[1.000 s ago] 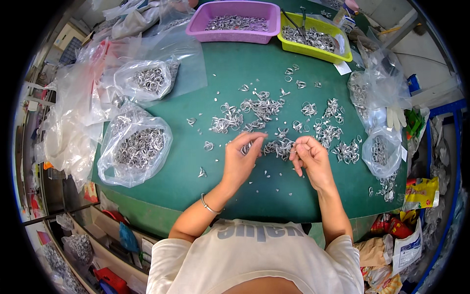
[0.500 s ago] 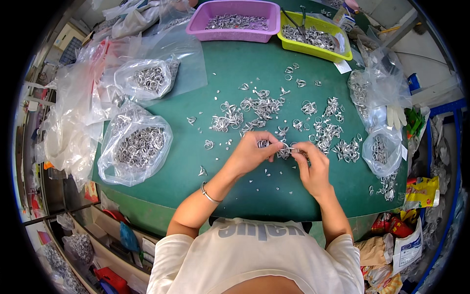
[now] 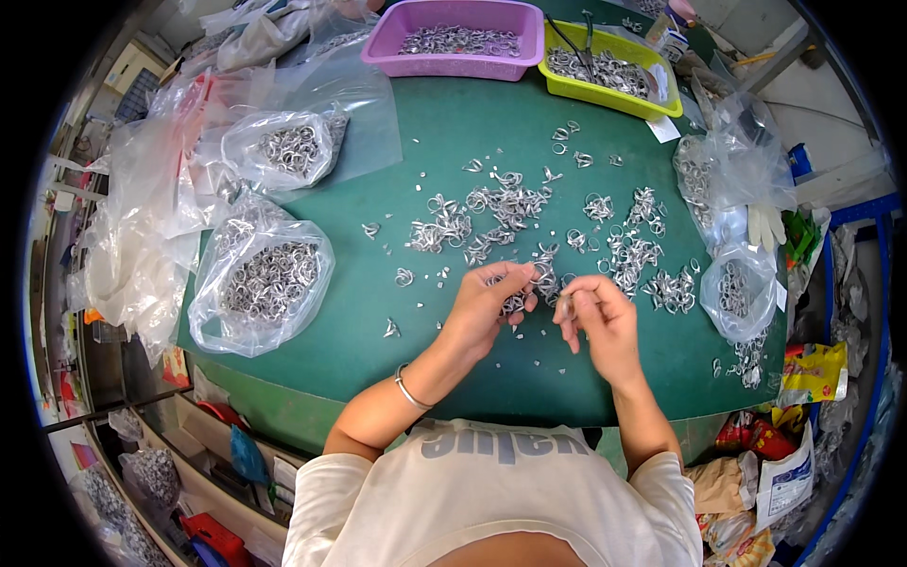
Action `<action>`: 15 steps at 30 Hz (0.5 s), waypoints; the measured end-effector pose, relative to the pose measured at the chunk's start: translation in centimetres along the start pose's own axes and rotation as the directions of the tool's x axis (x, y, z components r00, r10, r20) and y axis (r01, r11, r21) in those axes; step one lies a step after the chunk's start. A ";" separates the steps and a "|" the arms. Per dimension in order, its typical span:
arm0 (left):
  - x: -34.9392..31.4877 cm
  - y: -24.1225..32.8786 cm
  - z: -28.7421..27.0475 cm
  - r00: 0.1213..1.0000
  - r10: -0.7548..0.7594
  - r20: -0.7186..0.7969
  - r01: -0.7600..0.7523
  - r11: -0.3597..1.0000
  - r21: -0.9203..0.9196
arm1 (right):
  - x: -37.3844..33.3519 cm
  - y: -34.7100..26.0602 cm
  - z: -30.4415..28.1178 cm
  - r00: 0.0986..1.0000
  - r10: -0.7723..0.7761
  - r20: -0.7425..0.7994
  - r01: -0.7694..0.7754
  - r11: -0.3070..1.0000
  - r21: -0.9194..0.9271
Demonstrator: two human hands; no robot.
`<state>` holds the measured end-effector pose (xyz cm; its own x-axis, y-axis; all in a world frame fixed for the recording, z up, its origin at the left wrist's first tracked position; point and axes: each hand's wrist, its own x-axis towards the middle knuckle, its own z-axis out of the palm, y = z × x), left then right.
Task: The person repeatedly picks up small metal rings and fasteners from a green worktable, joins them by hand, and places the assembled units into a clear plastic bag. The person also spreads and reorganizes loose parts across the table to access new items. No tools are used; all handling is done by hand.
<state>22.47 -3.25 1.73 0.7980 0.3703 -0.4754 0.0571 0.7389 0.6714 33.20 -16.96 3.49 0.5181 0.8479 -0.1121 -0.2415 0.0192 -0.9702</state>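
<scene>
My left hand [image 3: 484, 310] is curled round several silver rings [image 3: 512, 302], which show between the thumb and fingers. A short gap to its right, my right hand [image 3: 601, 317] is closed, thumb against fingertips; what it pinches is too small to make out. Both hands are just above the near part of the green table [image 3: 425, 369]. Just beyond them lie loose heaps of silver rings: one heap [image 3: 440, 225] at the left, another heap [image 3: 510, 201] in the middle and a third heap [image 3: 631, 257] at the right. Tiny silver pieces [image 3: 442, 274] are scattered between.
At the back stand a pink-purple basin [image 3: 452, 66] and a yellow-green basin [image 3: 614, 97] with pliers [image 3: 588, 47], both holding rings. Open plastic bags of rings flank the work: a large bag [image 3: 307, 326] at left, a smaller bag [image 3: 723, 321] at right. Shelves [image 3: 170, 425] stand lower left.
My hands, which met at the fingertips over a ring, have drawn apart. The left hand has turned and shifted slightly nearer me; the right hand's fingers have curled inward.
</scene>
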 end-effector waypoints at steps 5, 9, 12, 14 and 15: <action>0.2 0.0 -0.5 0.994 -0.052 0.097 0.068 0.984 -0.166 | 1.5 -1.0 -0.6 0.990 0.140 -0.009 -0.122 0.888 0.443; 0.3 -0.3 -0.8 0.991 -0.052 0.126 0.072 0.985 -0.157 | 1.6 1.0 -2.1 0.965 0.263 -0.008 -0.239 0.890 0.389; 0.1 -0.4 -0.7 0.992 0.016 0.122 -0.004 0.995 -0.100 | 1.0 0.6 -1.0 0.948 0.315 -0.039 -0.316 0.949 -0.004; 0.0 -0.7 -0.5 0.986 0.088 0.141 -0.081 0.995 -0.051 | 0.9 0.4 -0.2 0.958 0.278 -0.072 -0.281 0.959 -0.027; 0.0 -1.1 -0.5 0.979 0.128 0.160 -0.125 0.992 -0.029 | 0.9 0.5 -0.7 0.952 0.306 -0.019 -0.305 0.951 0.056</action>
<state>22.07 -3.74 0.71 0.8842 0.3673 -0.2886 -0.0606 0.7028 0.7088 34.09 -16.54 2.77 0.4344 0.8031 -0.4079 -0.4339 -0.2103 -0.8761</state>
